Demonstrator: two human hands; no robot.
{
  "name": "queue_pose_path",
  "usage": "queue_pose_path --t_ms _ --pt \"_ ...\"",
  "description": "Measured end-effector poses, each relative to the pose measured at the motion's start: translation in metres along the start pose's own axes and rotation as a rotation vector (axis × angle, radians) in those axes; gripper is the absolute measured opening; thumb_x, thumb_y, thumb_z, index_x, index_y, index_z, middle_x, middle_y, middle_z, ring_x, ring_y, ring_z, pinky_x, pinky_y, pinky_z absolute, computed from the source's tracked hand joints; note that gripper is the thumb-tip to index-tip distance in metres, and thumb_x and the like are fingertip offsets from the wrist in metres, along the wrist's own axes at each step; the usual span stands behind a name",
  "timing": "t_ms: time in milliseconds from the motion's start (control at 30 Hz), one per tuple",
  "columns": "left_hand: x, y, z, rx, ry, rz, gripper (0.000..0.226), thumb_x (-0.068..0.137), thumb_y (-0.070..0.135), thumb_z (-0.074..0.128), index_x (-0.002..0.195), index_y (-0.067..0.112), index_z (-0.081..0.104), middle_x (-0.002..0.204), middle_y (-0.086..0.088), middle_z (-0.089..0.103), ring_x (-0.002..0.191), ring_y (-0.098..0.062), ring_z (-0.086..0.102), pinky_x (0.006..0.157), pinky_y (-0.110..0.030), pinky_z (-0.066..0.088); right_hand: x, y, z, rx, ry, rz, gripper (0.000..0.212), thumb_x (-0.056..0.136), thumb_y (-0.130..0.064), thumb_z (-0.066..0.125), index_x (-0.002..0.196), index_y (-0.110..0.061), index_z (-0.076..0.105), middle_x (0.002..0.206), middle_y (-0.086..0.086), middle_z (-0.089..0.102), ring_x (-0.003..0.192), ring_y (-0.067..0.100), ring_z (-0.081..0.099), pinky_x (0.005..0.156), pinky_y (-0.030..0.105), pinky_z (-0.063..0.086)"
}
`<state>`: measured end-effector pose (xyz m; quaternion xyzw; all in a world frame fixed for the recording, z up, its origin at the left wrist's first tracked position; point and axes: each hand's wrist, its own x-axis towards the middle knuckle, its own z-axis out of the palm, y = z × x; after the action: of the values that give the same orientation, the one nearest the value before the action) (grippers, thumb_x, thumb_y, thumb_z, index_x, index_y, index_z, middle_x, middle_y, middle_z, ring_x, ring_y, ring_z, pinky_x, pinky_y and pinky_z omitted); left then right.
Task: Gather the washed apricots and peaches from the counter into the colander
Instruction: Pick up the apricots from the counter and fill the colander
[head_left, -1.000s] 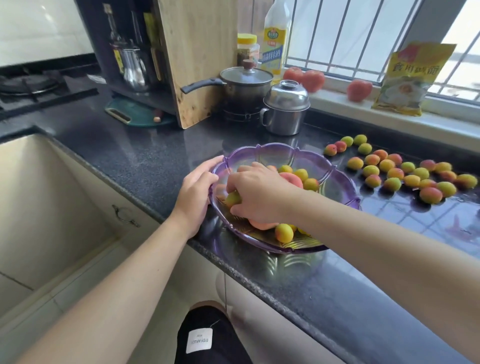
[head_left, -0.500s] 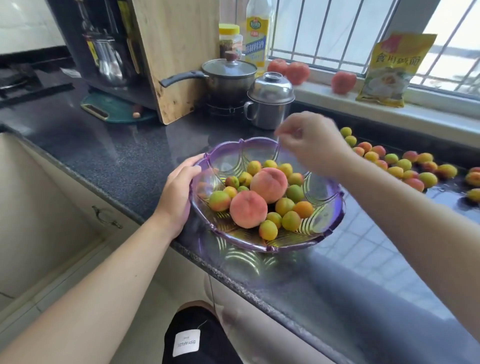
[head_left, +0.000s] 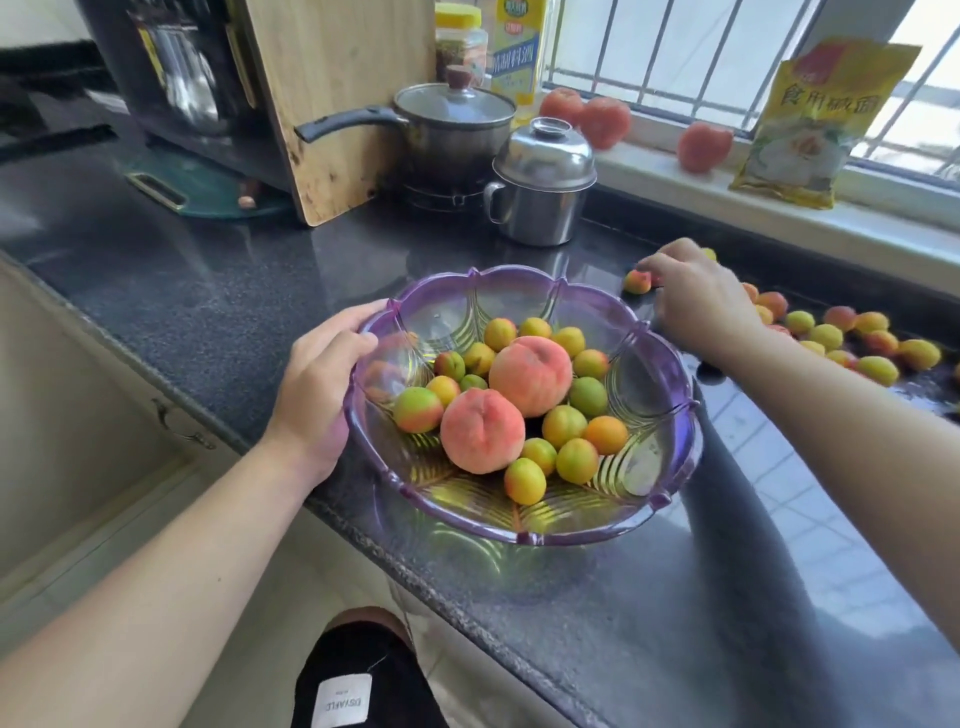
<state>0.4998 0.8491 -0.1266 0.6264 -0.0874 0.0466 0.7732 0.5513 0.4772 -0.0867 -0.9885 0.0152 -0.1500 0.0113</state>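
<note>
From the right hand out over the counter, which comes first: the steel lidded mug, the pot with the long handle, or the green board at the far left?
Measured from the right hand:
1. Steel lidded mug, just behind and left of it.
2. Long-handled pot, further back and left, behind the mug.
3. Green board, far left under the wooden cutting board.

Domestic kitchen. Indicators: a dark speckled stone counter (head_left: 218, 312) over pale cabinet fronts; a lidded saucepan (head_left: 452, 130) and steel lidded pot (head_left: 540, 192); a wooden cutting board (head_left: 337, 98) stood upright; condiment containers and tomatoes (head_left: 704, 148) along a barred window sill.
</note>
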Motion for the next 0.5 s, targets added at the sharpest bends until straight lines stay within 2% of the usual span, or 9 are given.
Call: queue_pose_path --t_ms 67,133,300,400,500 --pt "0.000 -0.001 -0.001 0.000 -0.001 0.002 0.041 0.088 0.015 0.048 0.120 0.010 0.074 0.111 0.000 0.080 0.107 -0.015 0.074 0.082 -0.023 0.058 0.013 -0.003 0.004 -0.101 -0.059 -0.097 0.052 0.087 -0.004 0.062 0.137 -0.019 0.056 0.139 0.009 0.047 0.102 0.042 0.061 0.073 0.043 0.050" --pt "0.000 -0.002 -0.001 -0.004 -0.005 0.002 0.041 0.088 0.015 0.047 0.119 0.011 0.074 0.111 0.000 0.080 0.107 -0.015 0.074 0.081 -0.023 0.058 0.025 -0.004 0.011 -0.201 -0.116 -0.139 0.051 0.088 -0.005 0.061 0.137 -0.018 0.055 0.137 0.011 0.046 0.099 0.041 0.061 0.067 0.041 0.048" --pt "0.001 -0.003 -0.001 -0.027 0.009 -0.005 0.043 0.087 0.015 0.048 0.121 0.007 0.072 0.114 -0.005 0.078 0.107 -0.017 0.073 0.078 -0.024 0.059 0.038 -0.005 0.027 -0.362 -0.115 -0.233 0.022 0.091 -0.024 0.066 0.113 -0.018 0.067 0.107 0.012 0.057 0.090 0.036 0.062 0.073 0.042 0.053" --pt "0.002 -0.003 -0.001 -0.023 0.008 -0.011 0.043 0.087 0.015 0.049 0.121 0.007 0.073 0.114 -0.007 0.078 0.106 -0.019 0.074 0.078 -0.025 0.060 0.038 -0.004 0.031 -0.364 -0.085 -0.259 0.021 0.088 -0.022 0.070 0.107 -0.014 0.066 0.102 0.012 0.056 0.087 0.036 0.062 0.073 0.045 0.054" --pt "0.001 -0.002 -0.002 -0.021 -0.002 -0.014 0.041 0.086 0.015 0.049 0.119 0.009 0.074 0.114 -0.010 0.078 0.106 -0.021 0.074 0.079 -0.028 0.061 0.031 -0.002 0.021 -0.233 -0.008 -0.264 0.028 0.086 -0.010 0.068 0.114 -0.008 0.063 0.108 0.017 0.057 0.090 0.041 0.062 0.071 0.045 0.052"
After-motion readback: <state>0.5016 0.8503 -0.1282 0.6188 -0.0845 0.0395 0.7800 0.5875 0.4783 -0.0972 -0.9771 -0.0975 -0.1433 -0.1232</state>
